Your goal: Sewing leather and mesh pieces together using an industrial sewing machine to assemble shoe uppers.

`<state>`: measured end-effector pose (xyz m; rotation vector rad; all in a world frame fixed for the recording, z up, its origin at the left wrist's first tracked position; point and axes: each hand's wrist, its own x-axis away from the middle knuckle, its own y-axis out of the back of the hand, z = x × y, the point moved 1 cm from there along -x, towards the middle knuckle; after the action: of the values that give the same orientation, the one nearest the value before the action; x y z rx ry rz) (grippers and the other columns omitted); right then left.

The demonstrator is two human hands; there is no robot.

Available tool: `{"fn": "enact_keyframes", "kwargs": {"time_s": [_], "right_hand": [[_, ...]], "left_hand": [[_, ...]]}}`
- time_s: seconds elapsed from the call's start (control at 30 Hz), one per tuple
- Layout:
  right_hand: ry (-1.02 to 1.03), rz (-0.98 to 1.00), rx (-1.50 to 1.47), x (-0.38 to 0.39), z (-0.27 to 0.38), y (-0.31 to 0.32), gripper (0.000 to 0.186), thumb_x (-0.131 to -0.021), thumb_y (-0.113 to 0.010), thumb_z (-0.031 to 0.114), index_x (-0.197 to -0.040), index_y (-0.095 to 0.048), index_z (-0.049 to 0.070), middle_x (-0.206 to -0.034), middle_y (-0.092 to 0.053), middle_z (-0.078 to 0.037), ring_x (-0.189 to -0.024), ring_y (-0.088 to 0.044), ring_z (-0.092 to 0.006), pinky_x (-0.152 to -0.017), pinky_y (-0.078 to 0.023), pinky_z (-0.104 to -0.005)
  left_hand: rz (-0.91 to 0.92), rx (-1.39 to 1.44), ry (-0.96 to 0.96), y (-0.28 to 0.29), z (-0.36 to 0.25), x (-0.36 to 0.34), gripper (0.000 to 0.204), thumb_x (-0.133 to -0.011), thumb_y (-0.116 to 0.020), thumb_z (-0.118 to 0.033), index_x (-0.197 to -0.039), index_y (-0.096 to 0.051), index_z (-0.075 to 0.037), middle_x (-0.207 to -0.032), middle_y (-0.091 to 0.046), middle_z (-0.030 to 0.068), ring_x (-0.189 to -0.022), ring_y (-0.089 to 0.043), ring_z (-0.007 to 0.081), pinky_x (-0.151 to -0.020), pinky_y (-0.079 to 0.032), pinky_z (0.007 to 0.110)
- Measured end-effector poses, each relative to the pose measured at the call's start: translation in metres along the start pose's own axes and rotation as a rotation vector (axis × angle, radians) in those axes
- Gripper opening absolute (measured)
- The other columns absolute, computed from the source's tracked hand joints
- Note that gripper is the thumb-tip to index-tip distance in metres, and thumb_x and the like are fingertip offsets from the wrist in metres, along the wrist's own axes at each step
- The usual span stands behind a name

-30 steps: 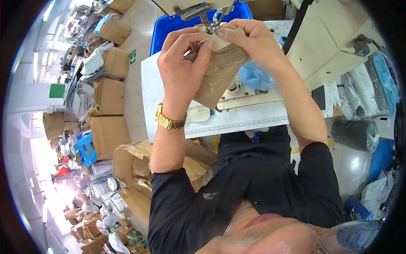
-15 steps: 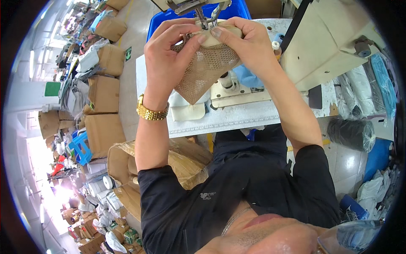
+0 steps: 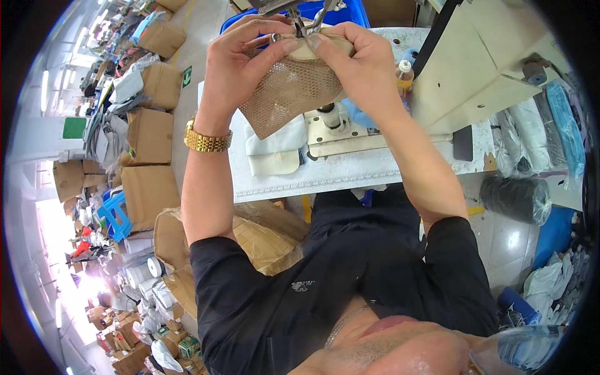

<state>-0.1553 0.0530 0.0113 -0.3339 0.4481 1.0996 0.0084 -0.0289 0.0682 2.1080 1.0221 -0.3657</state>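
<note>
A tan mesh pouch [image 3: 287, 94] with a pale cream edge hangs beneath the presser foot [image 3: 300, 30] of the sewing machine [image 3: 475, 75]. My left hand [image 3: 247, 59] is closed on the pouch's upper left edge, thumb beside the needle area. My right hand [image 3: 359, 65] grips the cream upper edge on the right, its thumb close to the presser foot. Under the pouch stand a metal machine post [image 3: 331, 119] and its bed plate [image 3: 344, 144]. Folded white fabric pieces [image 3: 274, 161] lie at the left of the plate.
Around the white worktable [image 3: 312, 185] are a blue bin [image 3: 355, 15] behind, a small bottle [image 3: 405, 82] and light-blue material [image 3: 357, 115] by the machine, an opened carton [image 3: 275, 244] below, bagged rolls [image 3: 515, 200] at right and stacked boxes [image 3: 147, 140] at left.
Both hands and the pouch have moved up and leftward in the picture, the pouch's hanging corner swinging left. More of the bottle and the white pieces on the table now shows.
</note>
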Motion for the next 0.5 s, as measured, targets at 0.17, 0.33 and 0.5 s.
{"fn": "enact_keyframes", "kwargs": {"time_s": [0.17, 0.33, 0.5], "right_hand": [[0.025, -0.004, 0.011, 0.003, -0.001, 0.000, 0.022, -0.087, -0.069, 0.022, -0.091, -0.069, 0.000, -0.076, -0.068, -0.009, -0.068, -0.062, -0.0112, -0.063, -0.049, -0.0280], [0.036, 0.005, 0.009, 0.004, 0.005, 0.001, 0.023, -0.085, -0.069, 0.020, -0.094, -0.069, 0.000, -0.078, -0.069, -0.010, -0.068, -0.063, -0.0132, -0.064, -0.050, -0.0283], [0.008, 0.019, 0.036, 0.003, 0.001, 0.002, 0.022, -0.084, -0.069, 0.019, -0.095, -0.069, -0.001, -0.079, -0.070, -0.010, -0.070, -0.064, -0.0135, -0.065, -0.050, -0.0282]], "left_hand": [[0.054, 0.025, 0.014, 0.005, 0.000, -0.002, 0.021, -0.085, -0.073, -0.006, -0.105, -0.070, -0.001, -0.109, -0.066, 0.0076, -0.101, -0.065, 0.0163, -0.089, -0.056, 0.032], [0.073, 0.025, -0.019, 0.008, 0.004, -0.006, 0.020, -0.086, -0.071, -0.005, -0.105, -0.070, 0.000, -0.108, -0.066, 0.0071, -0.100, -0.065, 0.0148, -0.090, -0.055, 0.031], [0.075, 0.080, 0.063, 0.009, 0.009, -0.008, 0.020, -0.086, -0.071, -0.004, -0.106, -0.070, 0.000, -0.106, -0.067, 0.0058, -0.098, -0.064, 0.0134, -0.092, -0.054, 0.030]]}}
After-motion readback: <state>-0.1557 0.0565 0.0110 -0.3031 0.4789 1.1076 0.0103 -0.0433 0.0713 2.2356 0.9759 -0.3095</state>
